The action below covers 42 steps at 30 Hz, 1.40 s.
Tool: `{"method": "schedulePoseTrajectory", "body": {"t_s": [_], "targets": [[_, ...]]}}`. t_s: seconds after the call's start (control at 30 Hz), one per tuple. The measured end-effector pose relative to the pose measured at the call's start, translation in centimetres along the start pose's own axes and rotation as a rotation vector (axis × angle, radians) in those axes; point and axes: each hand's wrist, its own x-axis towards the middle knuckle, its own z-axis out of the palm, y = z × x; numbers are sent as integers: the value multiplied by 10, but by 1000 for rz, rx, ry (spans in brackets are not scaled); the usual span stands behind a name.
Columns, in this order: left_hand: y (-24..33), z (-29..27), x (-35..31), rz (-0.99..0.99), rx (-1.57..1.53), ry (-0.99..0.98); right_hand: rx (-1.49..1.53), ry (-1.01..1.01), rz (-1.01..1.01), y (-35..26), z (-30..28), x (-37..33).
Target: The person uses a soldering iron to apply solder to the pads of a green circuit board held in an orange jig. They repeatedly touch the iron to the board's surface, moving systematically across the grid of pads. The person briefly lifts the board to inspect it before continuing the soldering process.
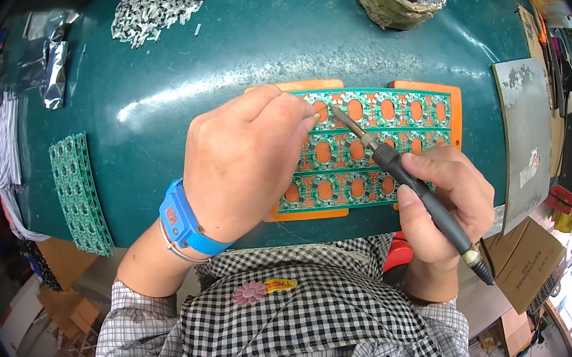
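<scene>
A green circuit board panel (340, 155) with rows of round cutouts lies in an orange holder (429, 89) on the table. My right hand (447, 200) grips a soldering iron (424, 192) by its dark handle. The iron's tip meets the panel's upper left part, beside a cutout. Over the panel's left end is my left hand (249, 157), fingers drawn together near the iron's tip. What they pinch, if anything, is hidden. A blue wrist strap (186, 220) circles my left wrist.
A heap of small white-and-dark parts (156, 5) lies at the far left. A crusted bowl (399, 1) stands at the back. Another green panel (80, 190) and white wires (9, 140) lie left. A grey plate (526, 128) and a cardboard box (524, 265) are right.
</scene>
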Motion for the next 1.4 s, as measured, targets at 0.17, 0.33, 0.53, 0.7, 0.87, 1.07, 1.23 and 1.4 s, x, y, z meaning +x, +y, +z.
{"method": "schedulePoseTrajectory", "body": {"t_s": [0.17,0.33,0.53,0.7,0.87,1.07,1.23,1.4], "targets": [[1,3,0,-20,6,-16,3,-2,-37,2,2,0],[0,1,0,6,-77,-29,-40,-34,-14,-7,-2,1],[5,-2,0,28,-79,-47,32,82,8,0,-14,-12],[4,13,5,78,-43,-34,49,36,54,3,-13,-11],[3,17,5,90,-48,-48,-6,-2,11,3,-15,-10],[10,7,4,74,-84,-91,-17,49,-9,0,-14,-14],[18,-3,6,-27,-139,-68,82,218,31,9,-23,-19],[17,11,19,5,-103,-41,63,162,13,17,-26,-12]]}}
